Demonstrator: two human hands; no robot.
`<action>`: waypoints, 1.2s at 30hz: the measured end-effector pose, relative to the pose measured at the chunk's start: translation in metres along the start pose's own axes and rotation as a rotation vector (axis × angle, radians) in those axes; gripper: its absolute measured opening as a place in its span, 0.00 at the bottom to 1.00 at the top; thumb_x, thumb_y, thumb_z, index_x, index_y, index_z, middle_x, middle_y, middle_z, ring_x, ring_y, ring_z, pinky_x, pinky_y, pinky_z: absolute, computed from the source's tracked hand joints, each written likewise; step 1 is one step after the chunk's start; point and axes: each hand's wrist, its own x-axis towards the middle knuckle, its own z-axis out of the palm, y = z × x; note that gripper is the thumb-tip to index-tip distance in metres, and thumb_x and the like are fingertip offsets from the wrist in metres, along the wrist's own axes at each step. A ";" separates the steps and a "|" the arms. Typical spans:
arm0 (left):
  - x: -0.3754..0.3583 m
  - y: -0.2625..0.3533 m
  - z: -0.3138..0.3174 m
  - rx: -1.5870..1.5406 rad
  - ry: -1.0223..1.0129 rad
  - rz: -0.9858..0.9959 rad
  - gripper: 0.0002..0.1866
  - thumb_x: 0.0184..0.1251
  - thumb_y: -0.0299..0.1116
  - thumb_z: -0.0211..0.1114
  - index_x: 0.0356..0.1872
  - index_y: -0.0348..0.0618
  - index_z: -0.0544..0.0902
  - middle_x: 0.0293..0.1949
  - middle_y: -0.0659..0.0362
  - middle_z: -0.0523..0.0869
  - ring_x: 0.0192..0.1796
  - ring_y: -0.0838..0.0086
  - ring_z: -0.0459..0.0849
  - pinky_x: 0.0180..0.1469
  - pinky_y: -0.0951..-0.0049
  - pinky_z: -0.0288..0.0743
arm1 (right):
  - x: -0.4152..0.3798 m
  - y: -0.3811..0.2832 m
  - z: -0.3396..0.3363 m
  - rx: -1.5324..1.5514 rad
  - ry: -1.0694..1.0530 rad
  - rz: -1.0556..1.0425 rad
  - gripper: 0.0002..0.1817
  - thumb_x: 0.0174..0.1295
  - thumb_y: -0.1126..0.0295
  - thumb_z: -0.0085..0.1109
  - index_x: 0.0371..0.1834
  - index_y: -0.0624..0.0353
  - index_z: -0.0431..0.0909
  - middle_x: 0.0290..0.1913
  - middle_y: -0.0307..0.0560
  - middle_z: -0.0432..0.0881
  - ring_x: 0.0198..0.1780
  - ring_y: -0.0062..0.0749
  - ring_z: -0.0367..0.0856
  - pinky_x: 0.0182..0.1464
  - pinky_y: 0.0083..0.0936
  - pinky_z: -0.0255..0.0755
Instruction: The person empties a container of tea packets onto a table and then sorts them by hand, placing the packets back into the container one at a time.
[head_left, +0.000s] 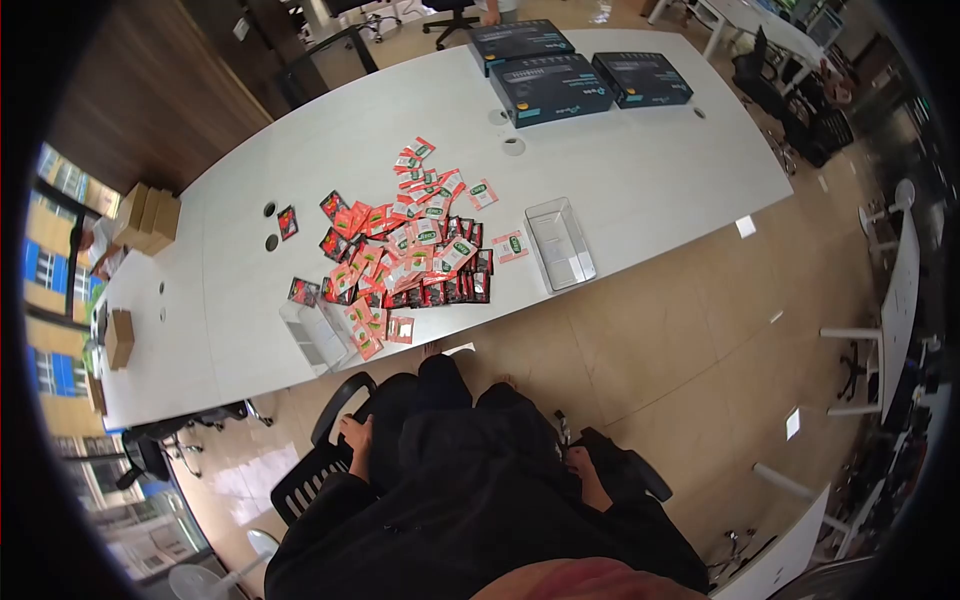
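My left hand (357, 434), fingers curled, is at the left armrest (325, 415) of the black chair I sit on. Low at my right side, my right hand (580, 464) is closed beside the chair's right armrest (640, 470); what it grips, if anything, is hidden. Both hands are away from the tabletop. Ahead of me lies a loose pile of small red-and-white sachets (410, 250) mixed with black-and-red sachets (470, 288). A clear plastic tray (562, 245) stands right of the pile, with one sachet (511, 247) beside it. Another clear tray (318, 338) sits at the pile's near left.
The white table (660, 190) curves around in front of me. Dark printed boxes (550, 90) stand at its far end. Cardboard boxes (150, 218) are at the left edge. Round cable holes (271, 242) dot the top. Other desks and chairs are at the right.
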 end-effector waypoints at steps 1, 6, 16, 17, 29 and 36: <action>0.014 -0.004 -0.005 0.068 0.026 0.024 0.41 0.51 0.48 0.77 0.58 0.31 0.68 0.61 0.44 0.70 0.67 0.48 0.66 0.64 0.49 0.67 | -0.015 0.011 0.020 0.110 0.005 0.063 0.18 0.68 0.66 0.57 0.60 0.51 0.71 0.51 0.44 0.79 0.47 0.35 0.82 0.49 0.41 0.77; 0.072 -0.013 -0.032 0.193 -0.147 -0.019 0.60 0.44 0.52 0.79 0.71 0.27 0.54 0.70 0.42 0.61 0.73 0.46 0.58 0.70 0.44 0.60 | 0.014 0.076 0.142 0.277 -0.058 0.270 0.35 0.63 0.60 0.65 0.72 0.47 0.60 0.66 0.50 0.69 0.63 0.44 0.73 0.59 0.48 0.73; 0.193 -0.027 -0.039 0.426 -0.635 0.113 0.62 0.45 0.57 0.77 0.73 0.30 0.51 0.74 0.38 0.55 0.74 0.42 0.60 0.72 0.50 0.62 | -0.019 0.064 0.259 0.355 0.300 0.238 0.69 0.40 0.53 0.83 0.80 0.56 0.39 0.78 0.61 0.52 0.77 0.51 0.55 0.75 0.51 0.54; 0.180 0.057 -0.012 0.458 -0.668 0.159 0.62 0.45 0.57 0.77 0.73 0.30 0.51 0.74 0.38 0.55 0.73 0.42 0.60 0.72 0.50 0.62 | -0.025 0.066 0.269 0.323 0.423 0.177 0.70 0.38 0.54 0.84 0.80 0.58 0.39 0.78 0.62 0.52 0.77 0.50 0.55 0.76 0.45 0.52; 0.234 -0.068 0.029 0.706 -0.811 0.476 0.60 0.48 0.62 0.73 0.73 0.33 0.54 0.72 0.37 0.57 0.71 0.38 0.62 0.69 0.46 0.64 | -0.059 0.067 0.303 0.158 0.156 0.004 0.52 0.55 0.42 0.66 0.77 0.54 0.50 0.65 0.62 0.74 0.66 0.58 0.72 0.66 0.47 0.66; 0.230 -0.070 0.044 0.781 -0.176 0.488 0.45 0.54 0.63 0.69 0.63 0.38 0.68 0.60 0.42 0.70 0.60 0.45 0.76 0.60 0.45 0.72 | -0.063 0.065 0.327 0.309 0.490 -0.232 0.30 0.64 0.56 0.63 0.62 0.58 0.62 0.52 0.70 0.79 0.55 0.64 0.80 0.54 0.49 0.74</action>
